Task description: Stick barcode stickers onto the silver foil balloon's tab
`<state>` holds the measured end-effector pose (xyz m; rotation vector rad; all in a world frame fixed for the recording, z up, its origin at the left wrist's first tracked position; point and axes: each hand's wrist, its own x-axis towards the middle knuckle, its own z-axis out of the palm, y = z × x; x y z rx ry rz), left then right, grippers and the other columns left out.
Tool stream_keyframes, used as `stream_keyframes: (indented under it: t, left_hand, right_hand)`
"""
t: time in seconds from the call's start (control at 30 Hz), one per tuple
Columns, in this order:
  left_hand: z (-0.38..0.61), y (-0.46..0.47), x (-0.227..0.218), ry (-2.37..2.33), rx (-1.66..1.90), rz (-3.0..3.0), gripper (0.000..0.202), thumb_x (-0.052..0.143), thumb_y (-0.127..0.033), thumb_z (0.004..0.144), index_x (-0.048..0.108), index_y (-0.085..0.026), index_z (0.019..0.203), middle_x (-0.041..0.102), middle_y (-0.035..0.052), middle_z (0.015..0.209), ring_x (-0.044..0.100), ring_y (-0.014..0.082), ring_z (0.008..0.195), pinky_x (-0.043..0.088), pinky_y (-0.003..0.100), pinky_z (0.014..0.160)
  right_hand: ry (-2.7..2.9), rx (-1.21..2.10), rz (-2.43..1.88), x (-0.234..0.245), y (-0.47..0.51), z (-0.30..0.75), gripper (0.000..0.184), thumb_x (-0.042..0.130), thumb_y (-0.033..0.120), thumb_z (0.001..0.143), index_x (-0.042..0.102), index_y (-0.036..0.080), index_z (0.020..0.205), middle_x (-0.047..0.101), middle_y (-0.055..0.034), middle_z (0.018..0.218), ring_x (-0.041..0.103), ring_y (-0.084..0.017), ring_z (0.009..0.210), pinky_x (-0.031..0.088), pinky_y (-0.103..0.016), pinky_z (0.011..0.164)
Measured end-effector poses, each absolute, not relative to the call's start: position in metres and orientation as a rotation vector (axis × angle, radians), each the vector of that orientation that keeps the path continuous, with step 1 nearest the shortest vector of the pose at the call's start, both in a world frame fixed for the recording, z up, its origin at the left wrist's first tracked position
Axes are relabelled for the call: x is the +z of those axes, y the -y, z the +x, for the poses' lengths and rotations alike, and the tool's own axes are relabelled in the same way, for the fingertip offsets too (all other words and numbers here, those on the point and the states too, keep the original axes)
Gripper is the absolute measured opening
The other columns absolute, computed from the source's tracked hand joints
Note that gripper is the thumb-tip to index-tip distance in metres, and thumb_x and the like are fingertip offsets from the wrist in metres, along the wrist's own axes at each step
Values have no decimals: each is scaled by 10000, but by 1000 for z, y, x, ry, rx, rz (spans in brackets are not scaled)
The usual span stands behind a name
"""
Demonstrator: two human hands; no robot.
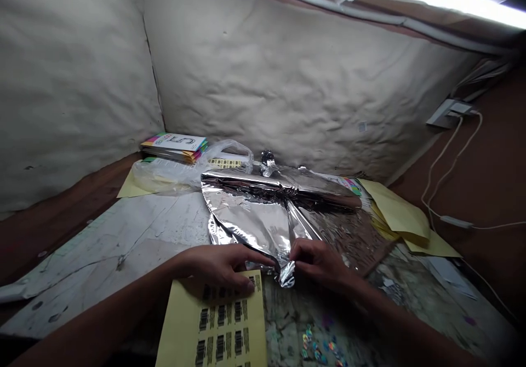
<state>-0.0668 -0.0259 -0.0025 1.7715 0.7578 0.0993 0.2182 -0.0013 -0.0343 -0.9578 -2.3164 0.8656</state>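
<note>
A flat, shiny silver foil balloon (255,213) lies folded across the middle of the table, a crumpled tab at its near end. My right hand (318,263) pinches the foil at that tab between thumb and fingers. Its other fingers are curled in. My left hand (222,265) rests over the top of a yellow sheet of barcode labels (222,328), with the thumb on the labels. The left index finger stretches out to the foil's near edge, while the remaining left fingers are partly hidden.
Printed card packs (176,143) are stacked at the back left beside a clear plastic bag (230,150). Yellow sheets (398,213) lie at the right. Small shiny round stickers (320,348) are scattered near the front edge. White cables (431,181) hang from a wall socket (450,112).
</note>
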Motion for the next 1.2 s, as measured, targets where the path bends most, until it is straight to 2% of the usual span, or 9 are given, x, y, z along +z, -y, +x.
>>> stream_keyframes:
  t: [0.13,0.27,0.47,0.57,0.7,0.9,1.03,1.13,1.2]
  left_hand:
    - [-63,26,-11,-748,104,1907,761,629,-299,763,325,-309,1460,619,34,1212,594,206,950,465,279,815]
    - [-59,27,-18,-784,77,1943,795,629,-304,744,306,-286,1470,530,65,1374,549,282,1155,419,367,960]
    - [-58,30,-10,-793,39,1955,758,607,-273,744,345,-287,1455,622,70,1260,622,289,1056,484,384,864]
    - [-59,31,-7,-810,28,1961,766,619,-265,736,348,-301,1451,623,73,1258,624,299,1052,489,404,860]
    - [-60,32,-6,-854,5,1970,776,635,-308,733,339,-327,1450,634,79,1232,642,315,1003,501,416,796]
    - [-61,29,-15,-848,4,1973,791,671,-322,718,355,-322,1442,663,76,1173,667,293,923,510,366,697]
    - [-65,23,-17,-827,56,1834,787,749,-326,674,440,-310,1398,697,61,1017,658,220,776,476,259,570]
    - [-68,16,-18,-892,390,1576,699,727,-426,720,501,-269,1362,667,9,718,574,126,528,412,197,472]
    - [-69,11,-19,-940,704,1362,596,690,-478,751,582,-193,1264,658,13,676,577,125,509,441,213,487]
  right_hand:
    - [2018,1424,-1102,-26,-18,217,270,663,431,796,678,163,772,626,11,632,553,-123,540,429,-231,521]
    - [1945,1342,-1203,-25,-30,210,296,657,461,774,676,166,766,644,11,641,561,-132,553,434,-238,538]
    - [2358,444,-1349,16,-92,199,187,581,326,846,663,175,772,677,2,688,586,-141,614,416,-226,591]
    - [2400,227,-1490,52,-155,187,131,580,215,831,693,171,785,706,-14,730,618,-146,669,408,-213,620]
    - [2220,13,-1642,86,-228,165,226,555,310,885,703,142,920,717,-102,895,630,-223,873,414,-259,693]
    - [2148,-16,-1745,62,-253,123,260,555,355,932,627,146,1069,637,-83,1102,610,-208,985,494,-397,858]
    - [2208,137,-1747,28,-242,109,263,559,327,937,590,167,1143,601,-80,1157,611,-200,981,526,-394,843]
    - [2266,277,-1679,26,-232,112,269,576,321,927,594,152,1136,610,-76,1143,618,-205,974,531,-399,837]
    - [2293,353,-1574,33,-219,116,265,588,307,917,619,138,1119,635,-87,1129,620,-226,1002,518,-395,858]
